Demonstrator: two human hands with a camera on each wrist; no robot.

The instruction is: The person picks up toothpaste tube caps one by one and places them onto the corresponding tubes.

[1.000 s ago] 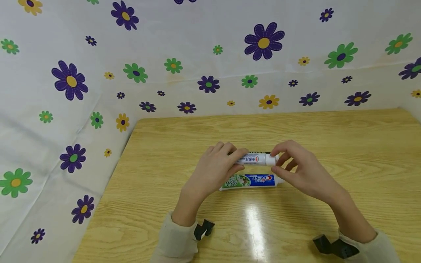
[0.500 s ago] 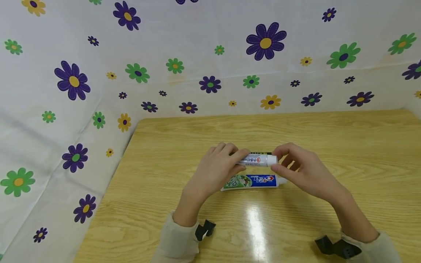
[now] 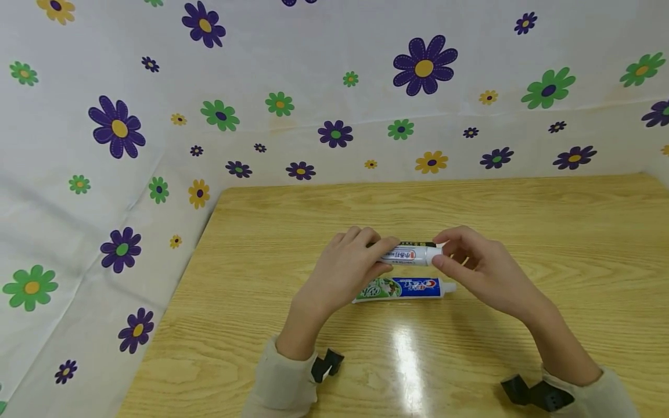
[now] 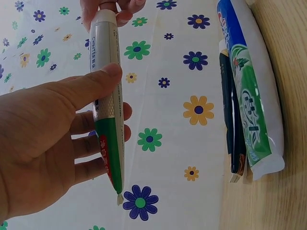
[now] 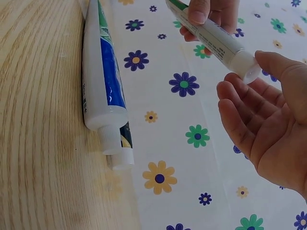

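Observation:
My left hand [image 3: 340, 270] grips a white and green toothpaste tube [image 3: 410, 255], thumb on one face and fingers behind it. Held above the table, the tube points its white cap [image 5: 244, 66] to the right. The thumb and forefinger of my right hand [image 3: 483, 270] pinch that cap, while its other fingers stay loosely bent. Nearer to me, a blue and green toothpaste tube [image 3: 418, 288] lies on the table, cap also to the right. Beyond it lies a dark toothpaste tube [image 4: 232, 124], partly hidden behind the held tube in the head view.
The wood-grain table [image 3: 261, 232] ends at a flower-printed cloth [image 3: 292, 69] that hangs at the back and left. Black camera mounts [image 3: 535, 395] sit at both wrists below beige sleeves [image 3: 282, 377].
My right thumb has moved up over the cap and the forefinger back a little, as the grip on the cap shifts. The left hand keeps its hold; the whole view slides slightly right.

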